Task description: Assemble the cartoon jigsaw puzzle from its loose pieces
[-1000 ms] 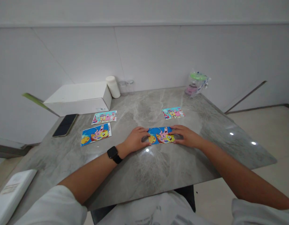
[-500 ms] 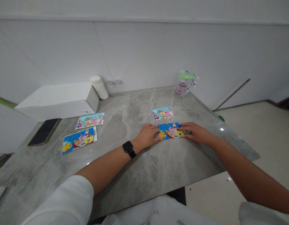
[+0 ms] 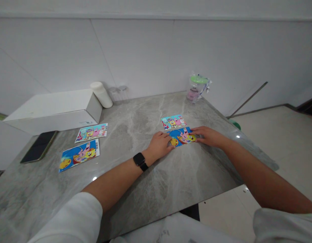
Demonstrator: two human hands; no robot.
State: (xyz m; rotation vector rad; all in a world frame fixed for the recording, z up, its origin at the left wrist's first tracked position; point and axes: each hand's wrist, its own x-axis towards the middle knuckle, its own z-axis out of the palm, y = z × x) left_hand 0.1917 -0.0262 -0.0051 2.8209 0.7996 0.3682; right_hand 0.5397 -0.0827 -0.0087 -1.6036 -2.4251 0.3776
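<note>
A blue cartoon card (image 3: 182,136) lies on the grey marbled table between my two hands. My left hand (image 3: 159,143), with a black watch at the wrist, grips its left edge between thumb and fingers. At the right edge my right hand (image 3: 208,136) pinches the same card. Just behind it, close to its far edge, lies a light-blue cartoon card (image 3: 174,122). Farther left are a second light-blue card (image 3: 92,132) and, nearer to me, a second blue card (image 3: 79,155), slightly tilted.
A black phone (image 3: 39,146) lies at the left, before a long white box (image 3: 52,109). Beside the box stand a white cylinder (image 3: 102,95) and two clear glasses (image 3: 118,93). A plastic-wrapped cup with a green lid (image 3: 197,88) stands by the wall. The table's edge (image 3: 219,195) runs close to me.
Both hands have slid the blue card away from me, up close to the light-blue card behind it. The view has shifted slightly.
</note>
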